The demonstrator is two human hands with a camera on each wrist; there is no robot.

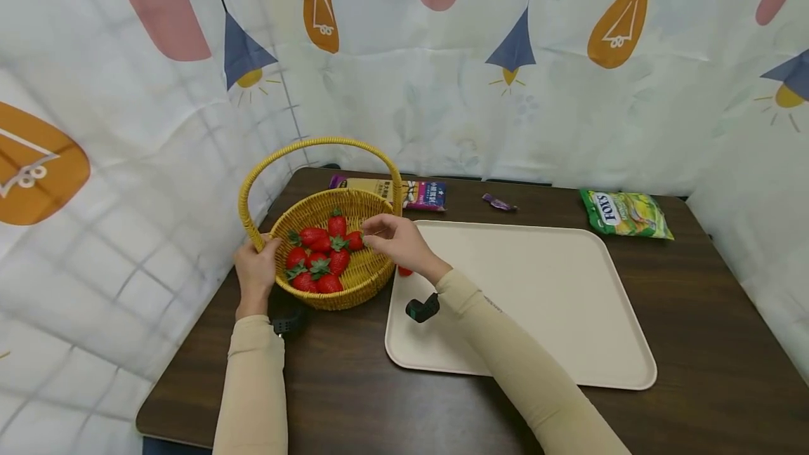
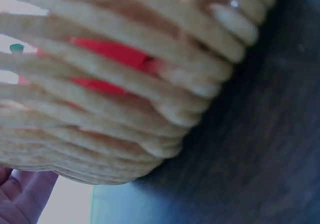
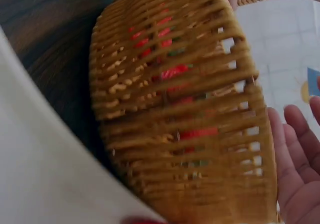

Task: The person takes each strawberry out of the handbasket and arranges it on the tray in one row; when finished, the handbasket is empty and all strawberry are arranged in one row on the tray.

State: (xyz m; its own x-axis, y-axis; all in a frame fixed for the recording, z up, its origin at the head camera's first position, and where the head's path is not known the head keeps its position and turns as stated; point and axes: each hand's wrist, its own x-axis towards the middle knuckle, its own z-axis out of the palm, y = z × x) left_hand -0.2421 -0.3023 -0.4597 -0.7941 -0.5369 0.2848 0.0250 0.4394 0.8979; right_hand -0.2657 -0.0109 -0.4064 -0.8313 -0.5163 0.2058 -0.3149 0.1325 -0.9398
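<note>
A yellow woven basket [image 1: 354, 293] with a tall handle stands at the left of the table, several red strawberries [image 1: 316, 239] with green leaves inside it. My left hand [image 1: 255, 272] grips its left rim at the foot of the handle. Over the right rim is my right hand [image 1: 398, 241], fingers loosely bent close to one strawberry [image 1: 354, 241]. In the right wrist view that hand's fingers [image 3: 295, 149] are relaxed beside the rim, holding nothing I can see. A red thing [image 1: 404, 271], mostly hidden, shows at the tray's left edge, below the right hand.
A cream tray [image 1: 537, 300] lies right of the basket on the dark wooden table [image 1: 341, 385]. Along the back are a purple-and-tan snack packet [image 1: 423, 195], a small purple wrapped sweet [image 1: 499, 202] and a green FOX'S bag [image 1: 626, 215]. Printed curtains hang behind and left.
</note>
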